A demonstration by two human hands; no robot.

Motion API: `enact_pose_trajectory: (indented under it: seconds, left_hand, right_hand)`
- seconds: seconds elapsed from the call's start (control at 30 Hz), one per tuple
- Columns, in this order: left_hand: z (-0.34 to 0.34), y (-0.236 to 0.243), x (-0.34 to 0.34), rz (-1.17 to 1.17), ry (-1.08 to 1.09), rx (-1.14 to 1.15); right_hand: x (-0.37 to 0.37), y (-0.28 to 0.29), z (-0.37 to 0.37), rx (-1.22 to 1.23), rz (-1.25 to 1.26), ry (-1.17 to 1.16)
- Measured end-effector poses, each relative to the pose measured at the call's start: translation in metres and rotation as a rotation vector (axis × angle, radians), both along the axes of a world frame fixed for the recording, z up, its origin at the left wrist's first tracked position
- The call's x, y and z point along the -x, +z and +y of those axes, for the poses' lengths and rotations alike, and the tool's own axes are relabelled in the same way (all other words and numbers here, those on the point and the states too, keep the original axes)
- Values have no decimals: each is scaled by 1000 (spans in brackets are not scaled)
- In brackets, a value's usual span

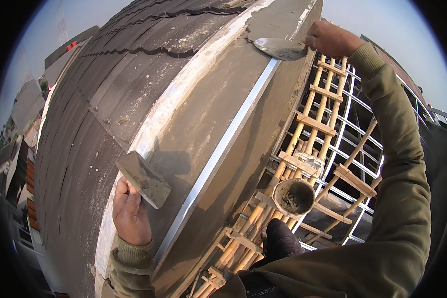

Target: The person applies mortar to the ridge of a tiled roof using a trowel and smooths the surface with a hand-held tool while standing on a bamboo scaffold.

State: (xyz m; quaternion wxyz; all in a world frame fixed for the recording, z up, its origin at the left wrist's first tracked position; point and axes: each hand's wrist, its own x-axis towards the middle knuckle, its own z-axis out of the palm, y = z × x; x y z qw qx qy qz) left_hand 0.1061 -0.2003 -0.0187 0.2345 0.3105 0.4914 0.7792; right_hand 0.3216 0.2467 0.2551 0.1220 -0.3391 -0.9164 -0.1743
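Note:
My right hand (334,39) grips a trowel (281,48), its blade lying over the far end of a long metal straightedge (218,156). Beyond the blade, wet grey mortar (278,21) covers the top of the wall. In my left hand (131,213) is a flat, mortar-smeared rectangular board (144,180), held above the smoothed wall top (198,107); its shadow falls just beside it. The straightedge runs along the wall's right-hand edge. A round bucket (293,197) with mortar inside stands on the scaffold to the right.
A dark tiled roof (114,94) slopes off to the left behind a whitish strip (171,94). Along the right, bamboo scaffolding (310,114) with wooden crosspieces runs beside the wall. Silvery metal framing (345,129) lies below it, with gaps. My dark shoe (281,237) shows near the bucket.

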Motion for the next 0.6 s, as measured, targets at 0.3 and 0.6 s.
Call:
enact_pose_trajectory:
  seconds: [0.3,0.6]
  left_hand:
    - [-141,-96,-42,-109,527,-165]
    - [-137,-94,-20,-94,369,88]
  right_hand:
    - [-116,-104,-39,196,484,582]
    - [78,-149,-42,1172,265,672]
